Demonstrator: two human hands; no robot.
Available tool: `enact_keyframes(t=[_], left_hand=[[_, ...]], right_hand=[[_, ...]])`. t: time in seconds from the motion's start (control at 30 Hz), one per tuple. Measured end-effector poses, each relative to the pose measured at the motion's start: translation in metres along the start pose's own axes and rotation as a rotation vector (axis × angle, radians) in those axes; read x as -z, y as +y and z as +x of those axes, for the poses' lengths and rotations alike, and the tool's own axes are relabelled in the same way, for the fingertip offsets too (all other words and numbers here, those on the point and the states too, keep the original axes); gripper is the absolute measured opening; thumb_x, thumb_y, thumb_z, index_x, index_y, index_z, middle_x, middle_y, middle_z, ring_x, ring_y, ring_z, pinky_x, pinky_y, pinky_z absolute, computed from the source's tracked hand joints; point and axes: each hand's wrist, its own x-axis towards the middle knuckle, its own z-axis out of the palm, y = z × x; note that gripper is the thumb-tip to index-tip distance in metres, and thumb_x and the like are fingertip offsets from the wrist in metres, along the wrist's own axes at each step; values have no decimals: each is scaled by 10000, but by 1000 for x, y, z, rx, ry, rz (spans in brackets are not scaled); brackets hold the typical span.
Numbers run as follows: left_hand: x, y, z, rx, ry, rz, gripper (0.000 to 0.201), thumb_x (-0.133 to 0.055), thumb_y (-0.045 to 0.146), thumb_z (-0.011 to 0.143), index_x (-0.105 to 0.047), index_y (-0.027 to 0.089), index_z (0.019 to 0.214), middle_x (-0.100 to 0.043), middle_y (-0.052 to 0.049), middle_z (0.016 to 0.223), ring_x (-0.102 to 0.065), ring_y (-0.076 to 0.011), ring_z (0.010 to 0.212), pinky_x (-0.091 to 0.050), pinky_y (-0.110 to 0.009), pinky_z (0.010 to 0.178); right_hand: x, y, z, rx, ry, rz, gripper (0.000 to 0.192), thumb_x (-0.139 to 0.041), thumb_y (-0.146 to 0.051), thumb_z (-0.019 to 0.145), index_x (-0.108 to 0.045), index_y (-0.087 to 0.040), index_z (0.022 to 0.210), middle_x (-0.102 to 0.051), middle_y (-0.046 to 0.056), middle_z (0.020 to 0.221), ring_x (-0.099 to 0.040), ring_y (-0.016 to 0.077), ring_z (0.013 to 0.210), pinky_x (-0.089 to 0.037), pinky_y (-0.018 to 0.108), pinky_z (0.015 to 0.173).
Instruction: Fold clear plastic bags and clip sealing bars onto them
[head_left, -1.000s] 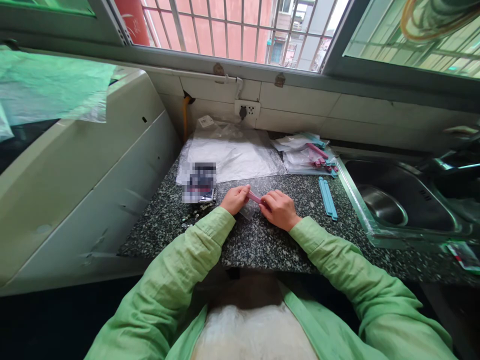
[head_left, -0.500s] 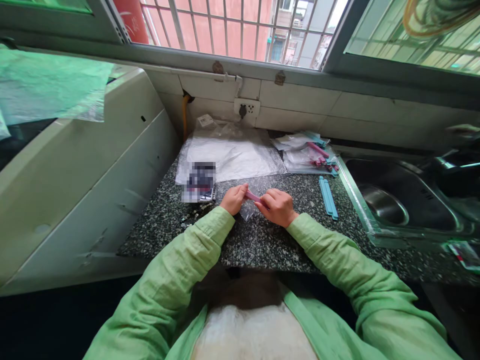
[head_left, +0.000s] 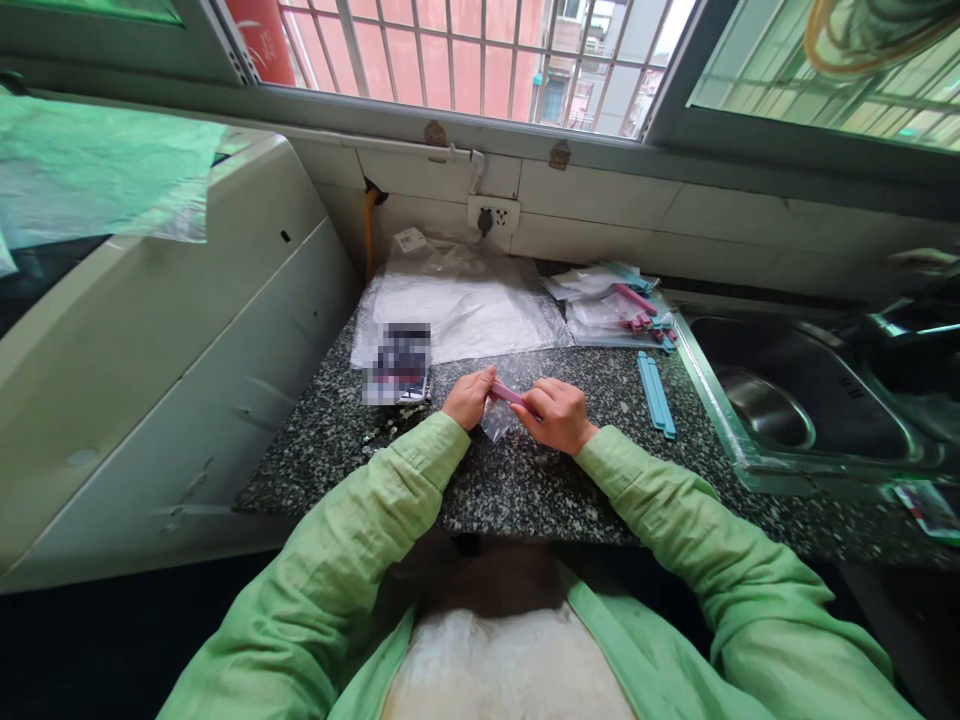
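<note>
Left hand (head_left: 467, 400) pinches one end of a slim pink plastic strip (head_left: 507, 393); right hand (head_left: 556, 415) grips its other end, fingers curled. Strip is held tilted between both hands, over the black-and-white speckled stone counter (head_left: 540, 500), near its front edge. Small clear plastic bag (head_left: 495, 422) hangs at the strip, just below it; whether it's clamped, can't tell. Two light-blue flat plastic strips (head_left: 656, 395) lie side by side to the right, apart from the hands. Behind them, pile of clear bags with pink and blue strips (head_left: 631, 312). Large whitish translucent plastic sheet (head_left: 487, 315) beyond the hands, pixelated item at its front left. Dark metal sink (head_left: 724, 425) far right.
</note>
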Motion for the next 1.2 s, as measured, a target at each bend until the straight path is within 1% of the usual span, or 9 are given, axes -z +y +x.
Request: enact_keyframes(t=[0.17, 0.33, 0.57, 0.73, 0.93, 1.1, 1.2], left_hand=[[0, -2, 0, -12, -8, -10, 483, -387, 578, 753, -521, 166, 538, -444, 12, 476, -382, -111, 495, -332, -261, 526], [-1, -5, 1, -22, -13, -29, 516, -379, 615, 734, -516, 160, 534, -450, 18, 480, -376, -101, 488, -333, -257, 521], [-1, -11, 3, -32, -19, -73, 519, -384, 620, 728, -530, 160, 536, -456, 16, 480, -381, -99, 482, -321, -258, 504], [-2, -16, 4, -12, -25, -181, 507, -424, 617, 708, -536, 155, 532, -442, 20, 457, -369, -90, 452, -297, -253, 467], [-6, -19, 6, 76, 16, -308, 492, -446, 612, 703, -533, 156, 540, -420, 27, 439, -334, -78, 412, -256, -244, 415], [-6, -17, 8, 94, 65, -277, 506, -450, 619, 699, -535, 154, 518, -444, 17, 436, -352, -79, 419, -275, -239, 422], [-4, -11, 7, 88, 61, -224, 506, -465, 628, 681, -521, 158, 500, -413, 28, 420, -327, -77, 411, -274, -242, 424]], right_hand=[[0, 0, 0, 8, 8, 4, 285, -475, -314, 813, -519, -175, 568, -516, 7, 545, -431, 114, 558, -320, 245, 561], [0, 0, -1, 21, 46, 21, 280, -489, -304, 805, -507, -174, 558, -500, 4, 533, -420, 113, 548, -320, 245, 553], [0, 0, -1, 38, 68, 33, 258, -509, -287, 795, -511, -175, 562, -492, 0, 526, -418, 114, 544, -324, 248, 546], [1, 0, 0, 30, 61, 22, 258, -502, -293, 801, -517, -176, 572, -500, 2, 538, -423, 115, 556, -324, 250, 554], [1, 0, 1, 25, 55, 5, 264, -498, -306, 804, -525, -173, 578, -506, 3, 547, -427, 114, 563, -320, 248, 552], [1, 1, 2, 16, 77, -8, 259, -508, -319, 801, -536, -174, 588, -516, 3, 546, -428, 113, 561, -319, 244, 552], [2, 0, 2, 9, 89, -3, 250, -519, -316, 794, -537, -175, 589, -515, 1, 541, -426, 111, 555, -323, 243, 554]])
